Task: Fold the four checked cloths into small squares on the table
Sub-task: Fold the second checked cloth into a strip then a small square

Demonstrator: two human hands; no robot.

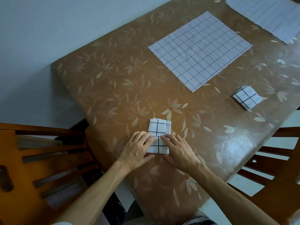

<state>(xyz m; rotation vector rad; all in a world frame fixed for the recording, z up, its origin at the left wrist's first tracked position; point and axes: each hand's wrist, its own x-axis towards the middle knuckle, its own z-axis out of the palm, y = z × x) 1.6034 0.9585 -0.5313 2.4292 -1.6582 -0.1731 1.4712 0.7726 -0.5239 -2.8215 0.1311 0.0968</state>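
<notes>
Near the front edge of the desk (113, 88), right before the person, lies a long cloth (158, 127) that is partly folded into a thick strip. Its long way runs straight away from the person, from the near edge toward the middle of the desk. Both hands rest on the near half. The left hand (138, 148) lies on the left side and the right hand (178, 150) lies on the right side. Their fingertips almost meet at the middle line of the strip. The fingers look straight and flat, pressing the cloth down and not gripping it. The left fingertips sit at the cloth's edge, though, and I cannot tell for sure if they pinch it. The far half of the strip pokes out past the fingertips and nothing holds it. I think the next move is to fold one half over the other across that middle line, so the strip turns into a small square. Both hands are just as near, so each can take a corner. Off to the right sits a folded square (246, 99), already done. Farther back an open cloth (199, 49) lies flat, and a last cloth (267, 15) shows at the far right corner, partly cut off.
</notes>
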